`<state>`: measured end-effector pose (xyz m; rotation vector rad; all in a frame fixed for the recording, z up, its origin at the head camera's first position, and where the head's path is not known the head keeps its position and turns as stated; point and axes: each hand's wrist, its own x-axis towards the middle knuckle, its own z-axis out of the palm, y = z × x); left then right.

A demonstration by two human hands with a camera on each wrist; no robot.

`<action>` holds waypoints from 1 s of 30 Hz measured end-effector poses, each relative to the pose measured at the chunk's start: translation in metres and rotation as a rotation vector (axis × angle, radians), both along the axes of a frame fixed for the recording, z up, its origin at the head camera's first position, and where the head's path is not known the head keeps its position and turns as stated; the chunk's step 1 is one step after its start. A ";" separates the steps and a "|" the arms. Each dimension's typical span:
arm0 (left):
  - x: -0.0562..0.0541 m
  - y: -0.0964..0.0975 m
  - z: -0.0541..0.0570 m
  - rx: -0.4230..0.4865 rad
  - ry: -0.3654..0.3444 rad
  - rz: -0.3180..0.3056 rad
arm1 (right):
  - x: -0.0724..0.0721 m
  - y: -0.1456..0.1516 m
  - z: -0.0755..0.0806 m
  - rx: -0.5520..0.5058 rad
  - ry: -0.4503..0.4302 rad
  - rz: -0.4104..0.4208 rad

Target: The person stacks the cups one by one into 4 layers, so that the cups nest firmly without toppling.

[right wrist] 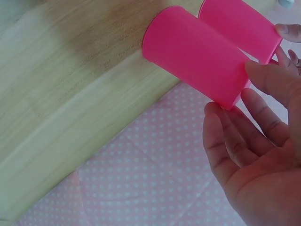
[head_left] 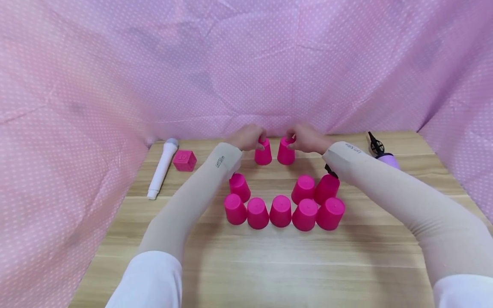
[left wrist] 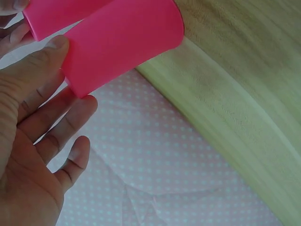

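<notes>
Near the back of the table, my left hand (head_left: 246, 137) pinches the top end of an upside-down pink cup (head_left: 263, 156) between thumb and fingers. Beside it, my right hand (head_left: 309, 138) grips a second pink cup (head_left: 286, 156) in the same way, with a narrow gap between the two cups. The left wrist view shows the thumb on the held cup (left wrist: 127, 44) and the fingers under its end. From the right wrist, the other held cup (right wrist: 195, 54) appears with its rim toward the wood. Nearer me stand several upside-down pink cups (head_left: 280, 211) in two rows.
On the left lie a white microphone-shaped object (head_left: 162, 169) and a pink cube (head_left: 185, 161). A purple and black pump-like object (head_left: 387, 159) lies at the right, partly behind my right sleeve. Pink dotted cloth (head_left: 246, 64) hangs around the wooden table (head_left: 262, 269).
</notes>
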<state>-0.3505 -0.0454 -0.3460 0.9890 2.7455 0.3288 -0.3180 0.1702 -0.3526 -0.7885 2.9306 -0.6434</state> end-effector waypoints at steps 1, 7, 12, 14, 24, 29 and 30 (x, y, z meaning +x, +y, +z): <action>0.000 0.000 0.001 -0.003 0.001 0.003 | -0.001 0.000 0.000 -0.004 -0.005 -0.003; 0.000 -0.001 0.005 -0.040 0.004 0.034 | -0.003 0.004 0.000 -0.022 -0.025 0.000; -0.001 -0.002 0.006 -0.046 -0.018 0.065 | -0.003 0.007 0.001 -0.030 -0.044 -0.029; -0.002 -0.003 0.005 -0.048 -0.032 0.071 | -0.004 0.008 0.000 -0.027 -0.058 -0.042; -0.003 -0.002 0.005 -0.049 -0.009 0.047 | -0.004 0.011 0.000 -0.011 -0.072 -0.059; -0.003 -0.001 0.003 -0.058 0.019 0.034 | -0.005 0.011 -0.001 -0.004 -0.063 -0.059; -0.003 -0.001 0.003 -0.061 0.024 0.034 | -0.005 0.011 -0.001 -0.005 -0.066 -0.060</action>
